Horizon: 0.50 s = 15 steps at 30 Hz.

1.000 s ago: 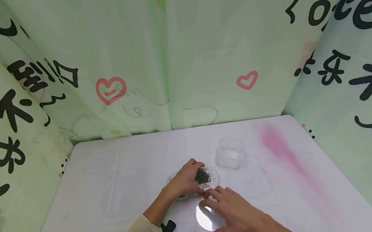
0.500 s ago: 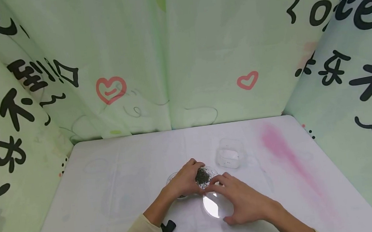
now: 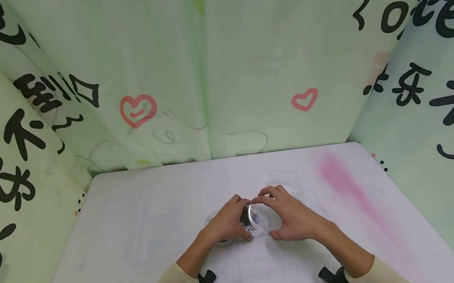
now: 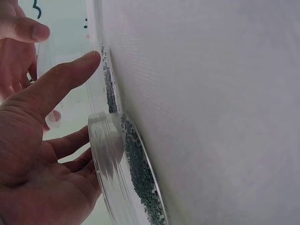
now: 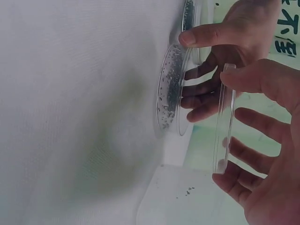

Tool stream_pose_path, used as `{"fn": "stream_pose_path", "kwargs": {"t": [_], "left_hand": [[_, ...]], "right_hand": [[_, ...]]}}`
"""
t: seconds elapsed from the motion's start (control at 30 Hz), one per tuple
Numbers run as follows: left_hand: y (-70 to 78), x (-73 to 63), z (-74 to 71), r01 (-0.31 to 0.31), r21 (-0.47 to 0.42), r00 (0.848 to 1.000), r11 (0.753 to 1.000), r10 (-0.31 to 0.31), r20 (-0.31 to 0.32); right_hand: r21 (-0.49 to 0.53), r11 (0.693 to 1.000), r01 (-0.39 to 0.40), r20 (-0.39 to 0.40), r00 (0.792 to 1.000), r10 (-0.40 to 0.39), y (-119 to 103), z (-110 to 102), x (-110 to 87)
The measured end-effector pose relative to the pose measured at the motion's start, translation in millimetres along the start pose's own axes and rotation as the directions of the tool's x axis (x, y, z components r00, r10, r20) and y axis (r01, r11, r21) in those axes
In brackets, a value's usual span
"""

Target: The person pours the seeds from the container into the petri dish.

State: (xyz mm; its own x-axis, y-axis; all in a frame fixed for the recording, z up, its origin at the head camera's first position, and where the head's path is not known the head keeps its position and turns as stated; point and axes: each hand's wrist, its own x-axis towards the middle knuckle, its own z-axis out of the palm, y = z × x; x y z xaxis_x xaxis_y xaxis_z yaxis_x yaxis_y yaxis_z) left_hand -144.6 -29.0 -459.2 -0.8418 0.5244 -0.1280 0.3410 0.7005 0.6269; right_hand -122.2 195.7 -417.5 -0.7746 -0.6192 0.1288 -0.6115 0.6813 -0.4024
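My left hand [image 3: 229, 219] grips the side of a clear petri dish [image 5: 168, 89] with dark granules in it, thumb and fingers round its rim. The dish stands on the table. By its edges my right hand [image 3: 296, 213] holds a clear round petri dish lid [image 5: 224, 122] between thumb and fingers. In the head view this lid is tilted just over the right part of the dish; the right wrist view shows it apart from the dish. A second petri dish [image 4: 105, 150], also with dark granules, stands beside the left hand and is partly hidden by it in the head view.
Behind the right hand a clear plastic box [image 3: 282, 177] is partly covered. A pink stain [image 3: 344, 179] marks the white tabletop [image 3: 156, 209]. Pale green curtains [image 3: 245, 69] close off the back and both sides. Black camera mounts [image 3: 334, 277] sit at both wrists.
My right hand has lifted the lid from the table in front and carried it away from me, up to the dish. The left hand has stayed on the dish.
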Motion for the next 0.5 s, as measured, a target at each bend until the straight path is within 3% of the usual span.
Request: {"fn": "stream_pose_path", "kwargs": {"t": [0.5], "left_hand": [[-2.3, -1.6, -0.9, -0.050, -0.017, 0.999, 0.999, 0.050, -0.017]], "right_hand": [[-0.023, 1.000, -0.006, 0.001, 1.000, 0.006, -3, 11, 15.4]]}}
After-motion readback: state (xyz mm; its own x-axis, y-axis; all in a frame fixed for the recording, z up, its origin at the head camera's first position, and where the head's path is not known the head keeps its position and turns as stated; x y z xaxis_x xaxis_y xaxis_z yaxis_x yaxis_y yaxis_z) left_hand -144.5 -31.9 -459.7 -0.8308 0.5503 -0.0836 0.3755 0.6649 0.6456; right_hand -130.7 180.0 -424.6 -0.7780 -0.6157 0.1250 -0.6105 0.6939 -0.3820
